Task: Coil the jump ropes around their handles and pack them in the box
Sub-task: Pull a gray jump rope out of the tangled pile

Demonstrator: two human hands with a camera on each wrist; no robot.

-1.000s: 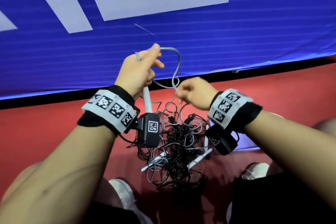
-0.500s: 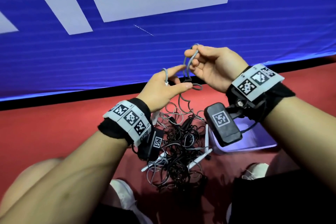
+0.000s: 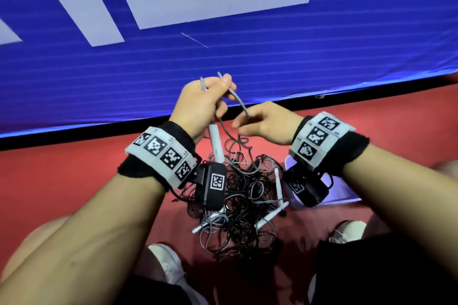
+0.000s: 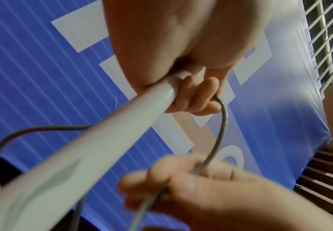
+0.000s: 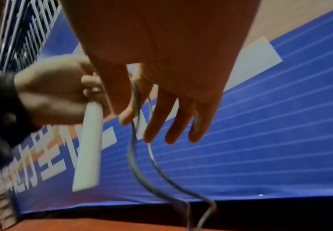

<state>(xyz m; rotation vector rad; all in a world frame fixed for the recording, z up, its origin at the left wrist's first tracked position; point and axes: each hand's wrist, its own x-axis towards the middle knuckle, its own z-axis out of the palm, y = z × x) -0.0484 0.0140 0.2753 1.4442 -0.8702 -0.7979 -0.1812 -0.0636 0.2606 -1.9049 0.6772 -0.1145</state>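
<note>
Barely begun: the left hand [image 3: 198,104] grips a white handle [image 3: 215,142], the right hand [image 3: 266,122] pinches its grey rope [image 3: 239,101], the tangled pile [image 3: 244,203] lies near on the floor, and the box [image 3: 345,189], to the right, looks unpacked.

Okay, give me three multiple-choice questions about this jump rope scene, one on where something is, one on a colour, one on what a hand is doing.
1. Where does the tangled pile of black and grey ropes lie?
A. on the red floor between the shoes
B. inside the box
C. on the blue banner

2. What colour is the cord running between the hands?
A. red
B. grey
C. yellow

3. What is the left hand doing?
A. hanging idle
B. pressing the floor
C. gripping a white plastic handle

Answers: 1 A, the pile sits on the floor below the wrists; 2 B, it shows grey in every view; 3 C, fingers curl round the handle.
</note>
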